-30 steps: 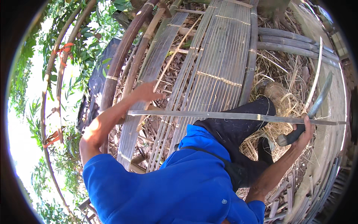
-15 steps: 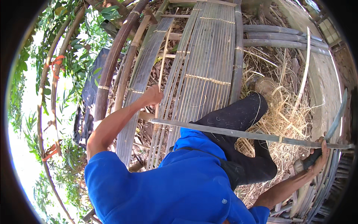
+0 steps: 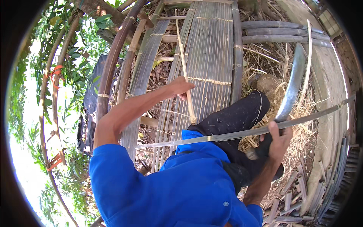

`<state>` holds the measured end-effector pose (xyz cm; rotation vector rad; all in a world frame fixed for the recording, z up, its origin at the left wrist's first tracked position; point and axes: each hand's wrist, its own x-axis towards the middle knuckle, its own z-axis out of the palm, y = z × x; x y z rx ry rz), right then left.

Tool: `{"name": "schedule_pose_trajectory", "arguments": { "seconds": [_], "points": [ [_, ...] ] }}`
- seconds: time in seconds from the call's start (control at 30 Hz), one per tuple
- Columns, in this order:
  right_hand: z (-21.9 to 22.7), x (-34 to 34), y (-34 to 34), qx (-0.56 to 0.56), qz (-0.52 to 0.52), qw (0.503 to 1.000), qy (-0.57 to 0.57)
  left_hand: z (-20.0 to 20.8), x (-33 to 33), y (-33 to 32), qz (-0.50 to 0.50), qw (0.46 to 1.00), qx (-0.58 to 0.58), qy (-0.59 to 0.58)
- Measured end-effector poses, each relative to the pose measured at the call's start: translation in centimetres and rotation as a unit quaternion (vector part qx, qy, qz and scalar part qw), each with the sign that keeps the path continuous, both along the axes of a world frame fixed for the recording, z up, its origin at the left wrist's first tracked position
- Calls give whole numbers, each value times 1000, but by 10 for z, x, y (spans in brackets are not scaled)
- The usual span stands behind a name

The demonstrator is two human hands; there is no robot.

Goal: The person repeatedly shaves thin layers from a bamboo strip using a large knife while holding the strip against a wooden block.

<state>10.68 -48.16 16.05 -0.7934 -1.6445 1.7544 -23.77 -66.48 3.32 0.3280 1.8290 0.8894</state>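
Observation:
My left hand (image 3: 183,87) is closed around a thin pale bamboo strip (image 3: 190,104), which stands lengthwise over the slatted bamboo bench. My right hand (image 3: 280,142) grips a machete (image 3: 292,85) by its dark handle; the broad curved blade points away from me. A long bamboo slat (image 3: 236,134) lies across in front of my body, over my thighs. It passes at my right thumb, and seems held along with the machete. Its left end is free near the bench's side.
The slatted bamboo bench (image 3: 213,49) stretches ahead, with thick poles (image 3: 117,49) along its left. Straw shavings (image 3: 298,142) cover the ground at right, beside a concrete ledge (image 3: 329,75). Cut bamboo pieces (image 3: 289,200) lie at lower right. Bamboo poles (image 3: 280,32) lie far right.
My right hand has come inward from the far right with the machete, its blade now more upright. My left hand has moved right and slightly up with the strip. The long slat has shifted and tilted.

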Motion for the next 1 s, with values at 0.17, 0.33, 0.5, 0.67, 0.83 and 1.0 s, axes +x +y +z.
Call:
{"name": "schedule_pose_trajectory", "arguments": {
  "seconds": [0.17,0.33,0.5,0.67,0.83,1.0],
  "points": [
    [8,-13,-13,4,-17,999,46,-2,6,25,24,999,41,-10],
    [36,37,47,53,-63,996,27,3,-20,11,-240,933,-87,255],
    [99,76,115,131,-125,983,32,120,31,72,-208,897,14,389],
    [164,78,164,212,-194,955,79,232,171,141,-372,868,272,184],
    [230,105,189,316,-200,923,91,272,207,232,-380,703,402,448],
    [315,149,218,367,-212,903,70,337,224,274,-379,650,474,457]
  ]
}}
